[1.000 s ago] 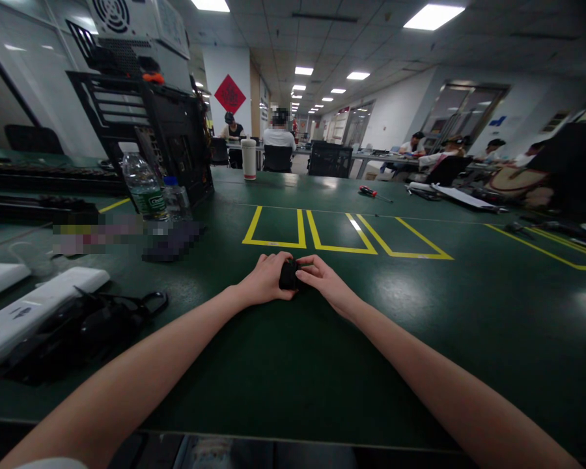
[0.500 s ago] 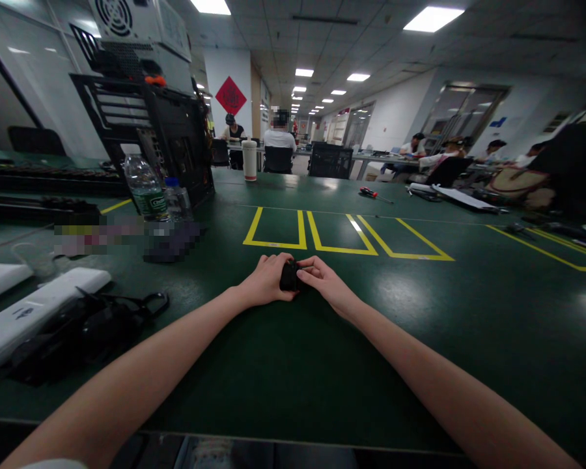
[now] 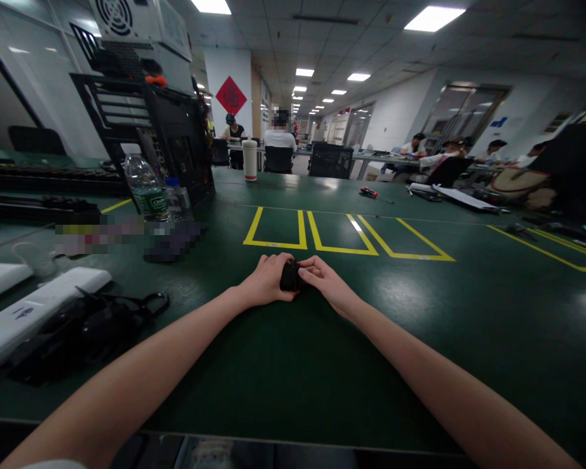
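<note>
A small black object point(image 3: 289, 276) with a blocky shape is held between my hands, just this side of the yellow tape outlines; its kind is too dark to make out. My left hand point(image 3: 266, 279) wraps round it from the left, thumb below and fingers over the top. From the other side, my right hand point(image 3: 321, 279) pinches at its right edge with thumb and forefinger. What lies between those fingertips is hidden. Both forearms reach in over the green table point(image 3: 283, 378).
Three yellow tape outlines point(image 3: 342, 251) lie beyond my hands. A red-handled screwdriver point(image 3: 368, 192) and a white cup point(image 3: 249, 160) stand farther back. At left are a black computer case point(image 3: 176, 143), a water bottle point(image 3: 146, 185), a white device point(image 3: 49, 312) and black cables point(image 3: 92, 326).
My right thumb and fingertips have shifted very slightly at the black object's right edge. My left hand keeps its hold, and everything else looks the same.
</note>
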Demonstrator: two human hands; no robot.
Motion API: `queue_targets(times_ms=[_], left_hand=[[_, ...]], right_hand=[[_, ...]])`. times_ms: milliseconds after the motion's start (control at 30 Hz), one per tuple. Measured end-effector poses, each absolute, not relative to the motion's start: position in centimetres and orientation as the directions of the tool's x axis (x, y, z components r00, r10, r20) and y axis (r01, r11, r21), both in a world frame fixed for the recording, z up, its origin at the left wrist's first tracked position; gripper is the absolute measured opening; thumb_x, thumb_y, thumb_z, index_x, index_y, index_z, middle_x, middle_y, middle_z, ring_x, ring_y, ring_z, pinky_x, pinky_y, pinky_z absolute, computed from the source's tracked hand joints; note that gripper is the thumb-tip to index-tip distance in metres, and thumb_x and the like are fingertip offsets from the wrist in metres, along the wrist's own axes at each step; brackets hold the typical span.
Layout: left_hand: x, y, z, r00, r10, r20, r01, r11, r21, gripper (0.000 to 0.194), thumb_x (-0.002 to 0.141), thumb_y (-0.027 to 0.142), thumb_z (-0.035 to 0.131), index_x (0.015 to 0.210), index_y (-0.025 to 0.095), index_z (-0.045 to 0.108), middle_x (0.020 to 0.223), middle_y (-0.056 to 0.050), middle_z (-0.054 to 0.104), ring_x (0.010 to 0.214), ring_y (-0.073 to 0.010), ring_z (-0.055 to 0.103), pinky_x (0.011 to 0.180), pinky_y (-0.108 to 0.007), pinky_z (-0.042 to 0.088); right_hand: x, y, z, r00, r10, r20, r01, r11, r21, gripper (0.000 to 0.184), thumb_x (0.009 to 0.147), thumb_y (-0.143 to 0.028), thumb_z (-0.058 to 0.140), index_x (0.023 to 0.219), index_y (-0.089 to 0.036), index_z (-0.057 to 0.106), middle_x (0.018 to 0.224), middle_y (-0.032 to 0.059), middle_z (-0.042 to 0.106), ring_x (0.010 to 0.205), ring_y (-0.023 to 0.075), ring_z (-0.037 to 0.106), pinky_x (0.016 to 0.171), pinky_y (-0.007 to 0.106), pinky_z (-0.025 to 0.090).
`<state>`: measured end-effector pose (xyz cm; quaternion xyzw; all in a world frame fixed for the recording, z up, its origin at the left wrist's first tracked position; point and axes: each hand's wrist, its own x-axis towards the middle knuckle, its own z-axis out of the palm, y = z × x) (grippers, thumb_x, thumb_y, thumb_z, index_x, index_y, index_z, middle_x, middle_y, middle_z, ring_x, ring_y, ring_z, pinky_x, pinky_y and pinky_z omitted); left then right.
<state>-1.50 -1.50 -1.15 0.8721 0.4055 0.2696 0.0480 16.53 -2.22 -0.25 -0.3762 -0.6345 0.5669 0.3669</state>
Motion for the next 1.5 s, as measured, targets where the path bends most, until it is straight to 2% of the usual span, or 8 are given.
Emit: queue_targets(times_ms=[200,367,567,733,900,1100,1300,1500], left_hand=[[-1.49,-1.54,-1.03,0.527,0.735,0.427,0.675,-0.667,0.315,0.061,0.062,0.039,0.066,0.11,0.017,0.037,0.103,-0.008,0.052,0.092,-0.0255,0.051,0.082,-0.039,0.034],[-1.39,-1.57,-1.04,0.524,0.735,0.431,0.682,-0.665,0.304,0.061,0.06,0.038,0.067,0.109,0.017,0.037,0.102,-0.008,0.053,0.091,-0.0255,0.052,0.081,-0.039,0.034],[-1.4,-1.64,-0.97,0.514,0.748,0.42,0.69,-0.651,0.317,0.062,0.061,0.039,0.067,0.11,0.017,0.038,0.103,-0.008,0.053,0.092,-0.0264,0.052,0.081,-0.039,0.035],[-1.44,-1.83,-0.66,0.524,0.749,0.406,0.682,-0.654,0.326,0.06,0.062,0.038,0.066,0.11,0.017,0.038,0.105,-0.008,0.052,0.093,-0.0262,0.052,0.083,-0.04,0.034],[-1.43,-1.86,-0.62,0.522,0.749,0.409,0.677,-0.655,0.336,0.06,0.061,0.037,0.067,0.109,0.016,0.038,0.104,-0.009,0.053,0.093,-0.0261,0.052,0.082,-0.039,0.034],[-1.38,-1.84,-0.64,0.509,0.762,0.401,0.688,-0.64,0.342,0.061,0.061,0.039,0.067,0.111,0.018,0.038,0.104,-0.008,0.053,0.093,-0.0269,0.052,0.083,-0.041,0.034],[-1.42,-1.75,-0.8,0.517,0.751,0.411,0.683,-0.651,0.331,0.06,0.061,0.038,0.067,0.11,0.017,0.039,0.104,-0.009,0.053,0.094,-0.0268,0.052,0.083,-0.04,0.034],[-1.37,-1.54,-1.15,0.511,0.744,0.43,0.691,-0.653,0.309,0.063,0.059,0.037,0.068,0.109,0.015,0.038,0.103,-0.009,0.053,0.092,-0.0264,0.052,0.082,-0.04,0.034]], right_hand=[[16.49,-1.73,-0.56,-0.432,0.902,0.006,0.084,0.047,-0.995,0.027,0.073,-0.033,0.058,0.097,-0.021,0.052,0.097,0.0033,0.057,0.096,0.0181,0.051,0.089,0.038,0.036],[16.68,-1.84,-0.34,-0.512,0.858,0.05,-0.006,0.055,-0.998,0.034,0.065,-0.023,0.067,0.095,-0.023,0.05,0.094,0.0008,0.056,0.094,0.0171,0.052,0.086,0.036,0.039],[16.44,-2.25,-0.13,-0.447,0.892,0.064,0.025,0.084,-0.996,0.024,0.073,-0.033,0.059,0.092,-0.023,0.05,0.089,0.0006,0.056,0.09,0.0169,0.053,0.085,0.037,0.039],[16.52,-2.09,-0.12,-0.438,0.899,0.005,0.082,0.045,-0.996,0.029,0.072,-0.029,0.06,0.098,-0.021,0.051,0.099,0.0029,0.055,0.098,0.0177,0.05,0.089,0.038,0.036],[16.71,-2.1,-0.1,-0.505,0.863,0.036,0.019,0.053,-0.998,0.037,0.064,-0.022,0.067,0.096,-0.023,0.049,0.096,0.0009,0.056,0.096,0.0177,0.052,0.087,0.037,0.039],[16.52,-2.47,0.14,-0.464,0.885,0.041,0.029,0.061,-0.998,0.025,0.073,-0.032,0.059,0.094,-0.023,0.05,0.092,0.0013,0.058,0.093,0.0179,0.053,0.085,0.037,0.039],[16.53,-2.09,0.05,-0.43,0.903,-0.004,0.071,0.03,-0.997,0.031,0.07,-0.027,0.062,0.098,-0.019,0.051,0.1,0.0041,0.056,0.097,0.0174,0.051,0.09,0.037,0.036],[16.63,-2.13,-0.2,-0.505,0.862,0.037,-0.003,0.041,-0.999,0.039,0.065,-0.02,0.067,0.098,-0.023,0.047,0.096,0.0009,0.056,0.093,0.0168,0.053,0.086,0.036,0.04]])
